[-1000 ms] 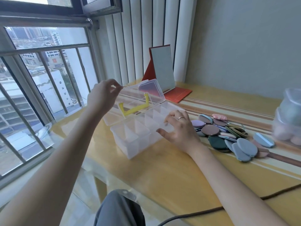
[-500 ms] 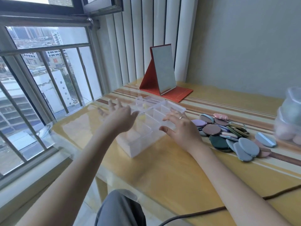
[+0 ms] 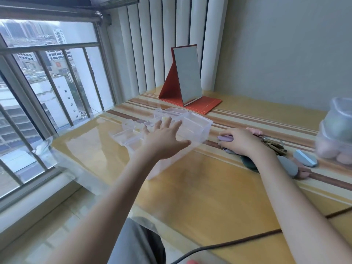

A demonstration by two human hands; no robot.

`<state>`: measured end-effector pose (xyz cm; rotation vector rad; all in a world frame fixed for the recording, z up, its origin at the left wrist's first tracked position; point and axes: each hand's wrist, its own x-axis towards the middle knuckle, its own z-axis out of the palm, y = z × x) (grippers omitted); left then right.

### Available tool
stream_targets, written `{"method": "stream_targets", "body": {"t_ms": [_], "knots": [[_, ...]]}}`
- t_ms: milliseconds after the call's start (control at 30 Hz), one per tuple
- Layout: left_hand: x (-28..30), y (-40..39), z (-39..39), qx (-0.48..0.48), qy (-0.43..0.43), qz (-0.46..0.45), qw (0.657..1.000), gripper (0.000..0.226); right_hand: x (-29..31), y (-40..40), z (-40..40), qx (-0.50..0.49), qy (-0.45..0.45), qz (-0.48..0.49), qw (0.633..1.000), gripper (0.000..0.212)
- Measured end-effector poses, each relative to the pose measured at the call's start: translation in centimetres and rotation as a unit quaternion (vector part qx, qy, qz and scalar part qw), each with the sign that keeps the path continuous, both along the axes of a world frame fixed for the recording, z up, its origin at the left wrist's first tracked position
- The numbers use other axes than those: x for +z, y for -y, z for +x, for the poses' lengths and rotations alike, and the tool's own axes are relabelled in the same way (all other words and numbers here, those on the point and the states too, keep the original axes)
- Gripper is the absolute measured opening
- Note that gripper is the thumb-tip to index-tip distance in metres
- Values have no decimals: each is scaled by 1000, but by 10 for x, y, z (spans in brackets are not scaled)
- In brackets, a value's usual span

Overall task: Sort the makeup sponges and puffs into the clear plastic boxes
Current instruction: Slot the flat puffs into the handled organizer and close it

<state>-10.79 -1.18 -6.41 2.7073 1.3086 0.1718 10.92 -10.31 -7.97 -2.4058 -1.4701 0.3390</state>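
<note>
Reaching forward over the clear compartment box point(image 3: 192, 128), the left hand point(image 3: 163, 140) is spread flat with its fingers straight and apart, thumb pointing toward 3 o'clock; it holds nothing, and whether the palm touches the box's rim I cannot tell. The box lies on the yellow table point(image 3: 200, 191) with its long axis running from about 7 o'clock near the person to 1 o'clock toward the folding mirror point(image 3: 187, 77). Its hinged lid point(image 3: 129, 137) lies flat on the 9 o'clock side, and a yellow handle point(image 3: 165, 119) shows faintly through the plastic beyond the fingertips.

At 3 o'clock from the box, just beside its far end, the right hand point(image 3: 241, 142) rests palm down on the pile of puffs point(image 3: 282, 162), its fingers curled over a lilac puff point(image 3: 224, 138) that lies flat, pointing toward 9 o'clock. The grip looks loose, and the puff is still on the table. The pile's flat oval puffs, grey, dark green, blue and pink, trail away toward 4 o'clock along the table's striped band.

At the far 3 o'clock edge stands a stack of clear lidded tubs point(image 3: 337, 134) holding pink and green sponges, blurred. A dark cable point(image 3: 238, 242) crosses the table at 5 o'clock.
</note>
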Motion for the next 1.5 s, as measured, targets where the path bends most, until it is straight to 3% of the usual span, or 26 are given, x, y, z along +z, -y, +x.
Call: {"method": "stream_targets", "body": {"t_ms": [167, 333, 433, 500, 633, 700, 733, 800, 867, 900, 967, 1033, 1200, 1500], "knots": [[0, 0, -3, -8, 52, -1, 999, 73, -3, -2, 6, -20, -23, 115, 993, 16], [4, 8, -3, -131, 229, -35, 964, 67, 16, -3, -3, -46, -212, 302, 928, 19], [5, 9, -5, -164, 303, -147, 927, 78, 34, -4, -27, 32, -381, 304, 873, 21], [6, 7, -6, -169, 345, -198, 902, 68, 36, -9, -43, 90, -419, 286, 857, 21], [7, -1, -7, -160, 416, -189, 875, 21, 34, -16, -64, 112, -407, 244, 873, 16], [5, -3, -7, -146, 423, -171, 878, 23, 36, -13, -61, 86, -417, 238, 873, 13], [5, -3, -7, -142, 425, -181, 876, 26, 37, -11, -53, 62, -391, 239, 887, 10], [4, -5, -6, -137, 436, -217, 863, 23, 40, -4, -31, 16, -246, 210, 946, 4], [5, -4, -6, -133, 455, -251, 844, 16, 47, 5, -9, 1, -93, 104, 990, 6], [6, -4, -5, -131, 462, -260, 838, 28, 51, 11, 0, 1, -51, 29, 998, 13], [9, -3, -3, -133, 470, -277, 828, 43, 56, 20, 5, 6, -28, -112, 993, 33], [16, -3, -1, -132, 460, -286, 830, 44, 55, 23, 3, 15, -30, -184, 982, 44], [35, -8, 21, -113, 394, -239, 880, 41, 42, 16, 2, 2, -30, -131, 991, 42], [17, -10, 32, -109, 424, -278, 855, 42, 39, 20, 13, -2, -103, -58, 993, 21]]}}
